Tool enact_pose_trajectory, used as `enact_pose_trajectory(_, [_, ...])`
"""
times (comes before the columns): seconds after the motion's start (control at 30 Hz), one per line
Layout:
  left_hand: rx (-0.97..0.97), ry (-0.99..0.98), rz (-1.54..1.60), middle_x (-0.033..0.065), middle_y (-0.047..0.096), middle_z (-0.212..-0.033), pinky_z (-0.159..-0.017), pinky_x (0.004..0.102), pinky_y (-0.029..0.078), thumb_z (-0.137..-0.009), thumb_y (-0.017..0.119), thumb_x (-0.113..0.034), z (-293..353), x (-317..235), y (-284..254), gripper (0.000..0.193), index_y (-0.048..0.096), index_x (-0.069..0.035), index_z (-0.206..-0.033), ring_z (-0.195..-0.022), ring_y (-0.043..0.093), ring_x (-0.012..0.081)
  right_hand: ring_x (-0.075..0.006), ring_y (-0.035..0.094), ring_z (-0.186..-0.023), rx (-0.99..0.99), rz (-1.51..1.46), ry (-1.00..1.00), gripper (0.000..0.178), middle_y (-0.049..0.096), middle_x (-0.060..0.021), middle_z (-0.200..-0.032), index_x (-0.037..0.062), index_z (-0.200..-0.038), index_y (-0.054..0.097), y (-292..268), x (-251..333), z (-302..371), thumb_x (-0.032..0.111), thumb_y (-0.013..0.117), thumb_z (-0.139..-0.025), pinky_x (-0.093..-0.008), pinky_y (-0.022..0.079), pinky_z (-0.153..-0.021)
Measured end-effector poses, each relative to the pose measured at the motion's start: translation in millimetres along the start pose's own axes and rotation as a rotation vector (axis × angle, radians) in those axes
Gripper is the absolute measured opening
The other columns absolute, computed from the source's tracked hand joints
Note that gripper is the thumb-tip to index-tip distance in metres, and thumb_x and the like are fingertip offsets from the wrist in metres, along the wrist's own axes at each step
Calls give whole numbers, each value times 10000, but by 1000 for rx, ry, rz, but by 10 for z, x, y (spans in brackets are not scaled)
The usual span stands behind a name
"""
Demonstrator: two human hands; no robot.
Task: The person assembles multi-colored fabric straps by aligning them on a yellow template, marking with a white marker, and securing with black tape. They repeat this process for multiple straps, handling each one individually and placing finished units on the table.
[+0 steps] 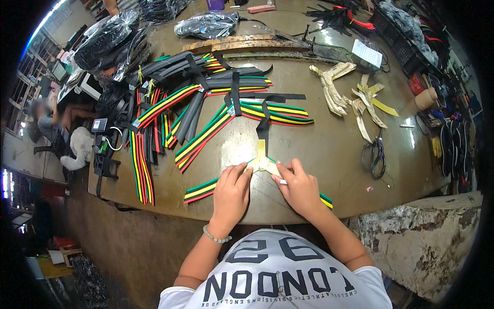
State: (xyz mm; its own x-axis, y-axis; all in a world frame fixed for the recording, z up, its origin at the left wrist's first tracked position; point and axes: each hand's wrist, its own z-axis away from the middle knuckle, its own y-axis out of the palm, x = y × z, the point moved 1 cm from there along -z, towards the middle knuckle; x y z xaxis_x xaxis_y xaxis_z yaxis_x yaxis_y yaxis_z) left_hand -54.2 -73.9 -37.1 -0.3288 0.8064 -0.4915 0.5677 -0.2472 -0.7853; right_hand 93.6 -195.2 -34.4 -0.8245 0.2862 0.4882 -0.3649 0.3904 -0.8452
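Note:
A cream Y-shaped piece [262, 164] lies over the join of a green, yellow, black and red striped strap [200, 190] and a black strap [263, 126]. My left hand [231, 191] presses the left arm of the Y with fingers held together. On its right arm, the fingertips of my right hand [298, 191] close in, with a slim white stick [283, 182], perhaps a marker, tucked in that hand. Both hands hide most of the striped strap; one end shows past my right wrist. Just beyond lies another striped strap [280, 113] joined to black webbing.
Striped straps [141, 167] and black padded strips [190, 121] pile up at the left. More cream pieces [334, 87] and black scissors [377, 157] lie at the right. Plastic-wrapped bundles [108, 46] stand far left. A person [51, 121] sits beyond the table's left edge.

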Motion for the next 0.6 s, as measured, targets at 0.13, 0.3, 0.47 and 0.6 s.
enact_pose_trajectory(0.13, [-17, 4, -4, 121, 639, -1139, -878, 413, 485, -787, 682, 21, -12, 6, 18, 321, 689, -41, -1102, -1015, 589, 322, -304, 643, -651, -10, -9, 25, 319, 554, -104, -945, 32, -1134, 664, 20, 11, -1, 235, 684, -889, -415, 521, -548])
enact_pose_trajectory(0.3, [-2, 6, -9, 91, 620, -1173, -887, 407, 470, -785, 688, 7, -15, 44, 36, 364, 701, -114, -1128, -1026, 560, 310, -315, 652, -647, -32, -54, -5, 336, 545, -109, -967, 18, -1147, 641, 44, -27, 5, 213, 681, -877, -420, 530, -540])
enact_pose_trajectory(0.47, [44, 34, -66, 66, 606, -1202, -917, 428, 445, -780, 686, -16, -4, 31, 57, 436, 689, -174, -1186, -1063, 526, 324, -324, 673, -712, 4, -60, 41, 387, 546, -125, -1028, -6, -1155, 614, 26, 17, 50, 178, 706, -827, -420, 553, -586])
enact_pose_trajectory(0.6, [64, 41, -81, 59, 603, -1219, -929, 435, 433, -783, 679, -26, -4, 18, 64, 452, 681, -189, -1204, -1078, 515, 327, -321, 683, -751, 20, 9, 64, 420, 542, -134, -1080, -8, -1179, 585, -31, 82, 96, 168, 712, -818, -414, 564, -605])
